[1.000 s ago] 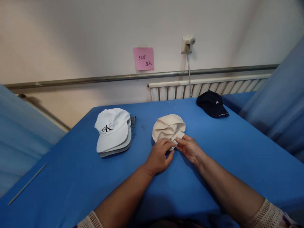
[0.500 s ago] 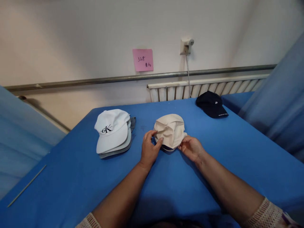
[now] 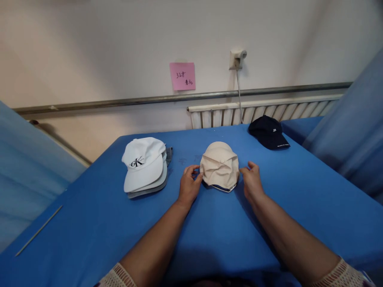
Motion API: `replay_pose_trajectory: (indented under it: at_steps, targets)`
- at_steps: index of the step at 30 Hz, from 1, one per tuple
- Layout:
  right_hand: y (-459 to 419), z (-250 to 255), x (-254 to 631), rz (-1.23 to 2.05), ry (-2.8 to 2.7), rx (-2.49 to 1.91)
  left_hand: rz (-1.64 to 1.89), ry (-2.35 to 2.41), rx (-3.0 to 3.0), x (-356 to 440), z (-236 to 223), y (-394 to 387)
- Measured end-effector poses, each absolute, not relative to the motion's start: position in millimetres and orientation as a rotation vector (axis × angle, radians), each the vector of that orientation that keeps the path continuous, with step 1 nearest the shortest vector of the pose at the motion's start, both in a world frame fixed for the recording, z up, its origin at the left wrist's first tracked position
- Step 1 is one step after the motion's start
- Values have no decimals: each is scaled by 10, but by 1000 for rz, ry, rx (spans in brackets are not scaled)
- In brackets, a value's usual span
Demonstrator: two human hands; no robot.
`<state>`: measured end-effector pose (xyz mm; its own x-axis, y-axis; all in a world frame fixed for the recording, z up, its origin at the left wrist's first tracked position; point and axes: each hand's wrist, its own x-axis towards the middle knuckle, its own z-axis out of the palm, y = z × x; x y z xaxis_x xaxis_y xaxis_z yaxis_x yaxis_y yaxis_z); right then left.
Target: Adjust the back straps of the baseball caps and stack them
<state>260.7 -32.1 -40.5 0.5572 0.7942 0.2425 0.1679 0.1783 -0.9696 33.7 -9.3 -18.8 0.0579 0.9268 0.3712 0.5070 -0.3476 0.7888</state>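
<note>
A beige baseball cap [image 3: 220, 165] lies on the blue-covered table, its crown wrinkled and partly caved in. A dark edge shows under its near rim. My left hand [image 3: 190, 184] pinches the cap's left edge, thumb on the fabric and fingers at the side. Beside the right edge is my right hand [image 3: 253, 182]; one fingertip reaches the cap's side while the other fingers are raised and apart from it. To the left, a white cap with black letters [image 3: 143, 165] tops a stack of grey caps [image 3: 149, 193]. A navy cap [image 3: 267, 131] rests at the back right.
The blue table cover [image 3: 119, 239] extends to a wall with a metal rail [image 3: 143, 100] and a white radiator [image 3: 221, 116]. A thin stick [image 3: 38, 231] lies at the left. Blue curtains [image 3: 356, 107] hang on both sides. A pink note [image 3: 182, 76] and a plugged-in socket [image 3: 237, 59] are on the wall.
The beige cap has been turned and flattened, and sits slightly farther right. My right hand has shifted right and up, its fingers now spread away from the cap's lower edge.
</note>
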Motion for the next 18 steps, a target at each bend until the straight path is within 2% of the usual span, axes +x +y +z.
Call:
replay_pose_trajectory:
  at_steps: [2,4,11,18]
  targets:
    - [-317,-363,2620,294,-875,-1489,1205,1408,1922,357,-194,-80]
    - [-341,-300,2591,228,-983,-1517,1199,1393,1972,388,-187,-69]
    - [-444,-156,2462,372,-1350,-1525,1181,1349,2096,484,-90,-40]
    - [-477,23,2537,365,-1477,-1310,1300,1167,1888,488,234,-206]
